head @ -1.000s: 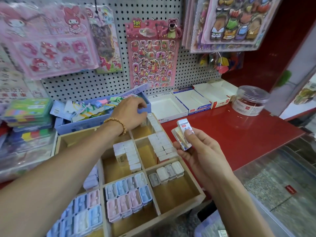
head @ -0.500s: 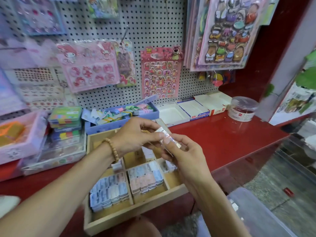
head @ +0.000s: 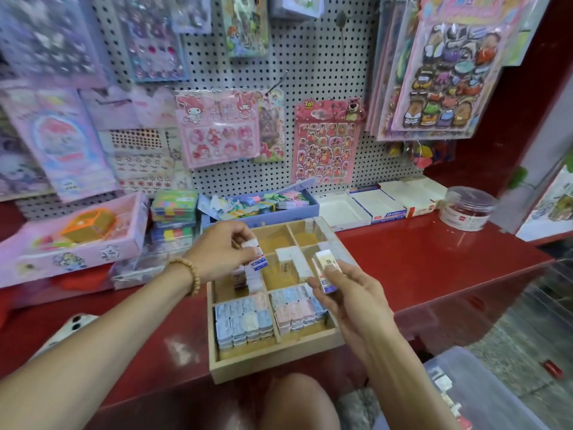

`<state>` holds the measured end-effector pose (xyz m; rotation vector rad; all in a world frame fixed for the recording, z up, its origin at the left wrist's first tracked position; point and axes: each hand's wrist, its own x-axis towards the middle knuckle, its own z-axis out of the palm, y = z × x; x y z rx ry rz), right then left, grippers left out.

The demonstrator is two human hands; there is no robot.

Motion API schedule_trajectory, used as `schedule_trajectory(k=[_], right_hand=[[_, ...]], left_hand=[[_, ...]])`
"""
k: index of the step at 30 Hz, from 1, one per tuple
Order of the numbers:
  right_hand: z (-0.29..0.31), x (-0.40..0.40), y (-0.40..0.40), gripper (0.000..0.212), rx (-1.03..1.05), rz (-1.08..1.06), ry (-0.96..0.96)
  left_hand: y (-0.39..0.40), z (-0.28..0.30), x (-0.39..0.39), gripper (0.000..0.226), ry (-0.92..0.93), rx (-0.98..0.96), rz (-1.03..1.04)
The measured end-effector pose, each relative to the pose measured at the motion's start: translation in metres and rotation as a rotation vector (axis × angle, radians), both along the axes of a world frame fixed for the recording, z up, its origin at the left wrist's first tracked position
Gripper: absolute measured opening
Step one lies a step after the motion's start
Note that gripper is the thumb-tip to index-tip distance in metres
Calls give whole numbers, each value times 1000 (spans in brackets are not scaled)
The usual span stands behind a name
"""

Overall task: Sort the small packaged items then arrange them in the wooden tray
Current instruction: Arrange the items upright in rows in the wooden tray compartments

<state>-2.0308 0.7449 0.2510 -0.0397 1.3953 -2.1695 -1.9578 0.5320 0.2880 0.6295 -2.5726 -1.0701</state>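
Glossy red counter (head: 434,268) under a white pegboard (head: 325,72) hung w/ sticker sheets.
Wooden tray (head: 273,363) sits at counter's front edge, 2 near compartments packed w/ pastel packets (head: 245,321). Left hand (head: 220,252) pinches 1 small boxed eraser (head: 258,260) over tray's mid-left section; right hand (head: 350,293) grips a 2nd eraser box (head: 325,270), thumb on top, above tray's right side. Clear lidded jar (head: 466,207) stands far right.
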Motion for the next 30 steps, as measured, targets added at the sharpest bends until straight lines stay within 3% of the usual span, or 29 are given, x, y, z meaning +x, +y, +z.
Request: schedule_trajectory(k=[4,11,22,30], right_hand=[[-3,3,-1,15,83,5,41],[-7,-2,0,18,131,67,146],[-15,-4,-1,21,99,101,137],[-7,3,2,20,70,108,146]], left_hand=[[-25,-20,11,13,-91,-194,64],[-31,-56,1,15,-237,-373,-1],[-28,-77,0,22,-130,-427,7],[-28,-42,-1,16,-251,-480,4]])
